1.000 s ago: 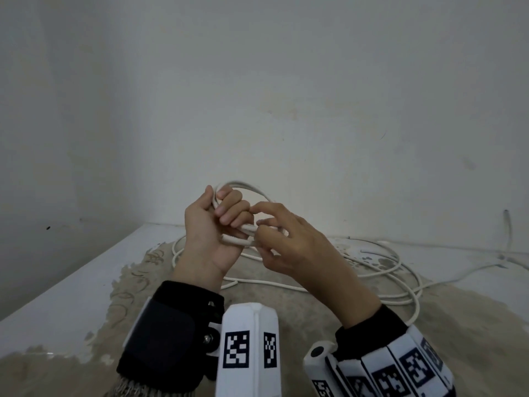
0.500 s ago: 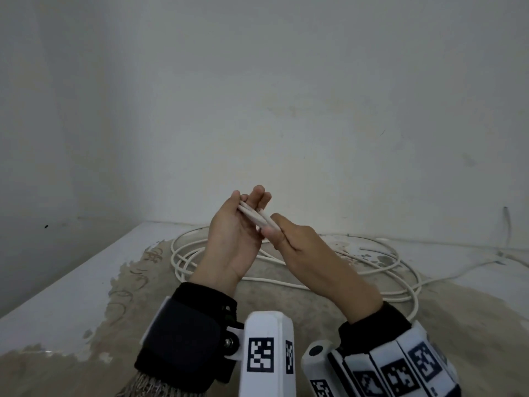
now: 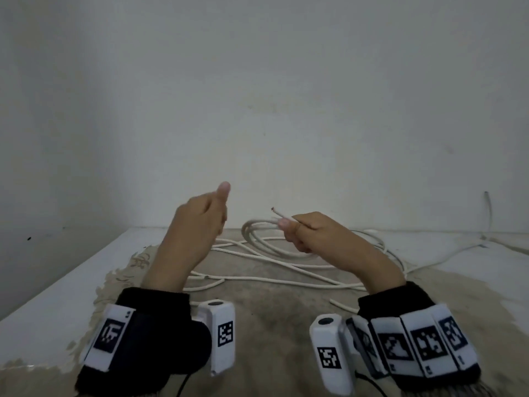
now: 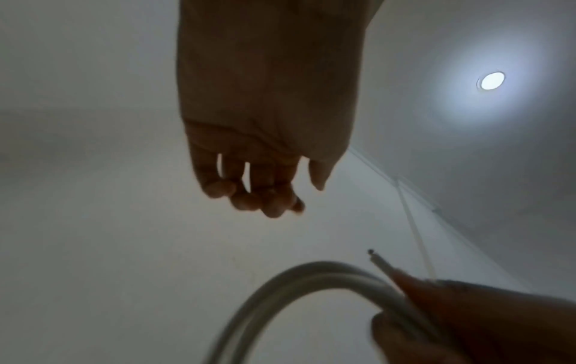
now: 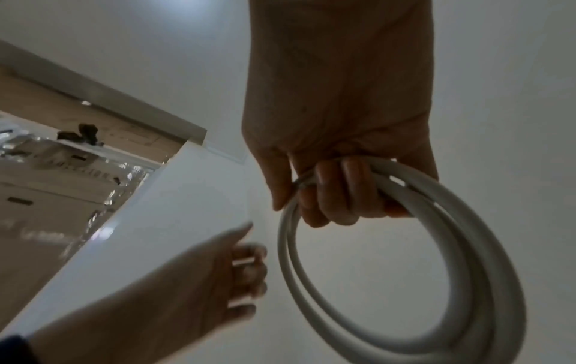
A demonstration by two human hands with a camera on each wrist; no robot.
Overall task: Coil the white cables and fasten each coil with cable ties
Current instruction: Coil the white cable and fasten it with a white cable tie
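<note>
My right hand [image 3: 303,230] grips a small coil of white cable [image 3: 257,234] just above the table, fingers curled round its strands [image 5: 436,246]. The cable's cut end [image 3: 277,212] sticks up past the thumb. My left hand [image 3: 203,222] is raised to the left of the coil, apart from it, thumb up and fingers loosely bent, holding nothing [image 4: 258,187]. More of the white cable [image 3: 286,279] trails in loose loops across the table under both hands. I see no cable ties.
The table [image 3: 65,282] is white with a stained, worn middle and meets a plain wall at the back. A thinner white cable [image 3: 458,249] runs off to the right edge. A short cable piece [image 3: 340,305] lies near my right wrist.
Both hands held the cable together in the middle. Now the left hand has let go and swung left, and the right hand has carried the coil to the right.
</note>
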